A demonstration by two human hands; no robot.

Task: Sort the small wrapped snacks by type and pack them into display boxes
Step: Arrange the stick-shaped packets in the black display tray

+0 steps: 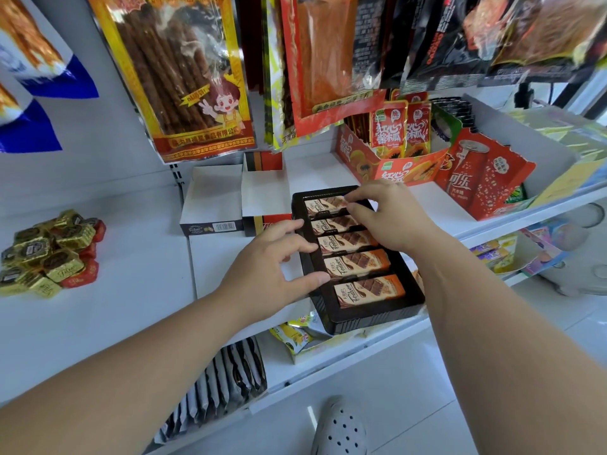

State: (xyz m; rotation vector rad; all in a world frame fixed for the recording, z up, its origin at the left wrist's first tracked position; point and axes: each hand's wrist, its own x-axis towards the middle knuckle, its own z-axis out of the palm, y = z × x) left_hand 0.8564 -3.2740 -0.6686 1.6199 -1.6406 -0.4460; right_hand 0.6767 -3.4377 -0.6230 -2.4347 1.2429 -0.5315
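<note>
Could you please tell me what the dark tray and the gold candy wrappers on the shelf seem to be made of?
The dark tray looks like thin moulded plastic, semi-glossy, with ribbed walls. The gold candy wrappers look like metallic foil: crinkled and brightly reflective, though foil-look plastic is possible.

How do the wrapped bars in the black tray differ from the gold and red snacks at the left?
The bars are long, flat and lie in one neat row inside the black tray. The gold and red snacks are short, blocky and lie in a loose heap on the shelf. Both kinds are individually wrapped.
</note>
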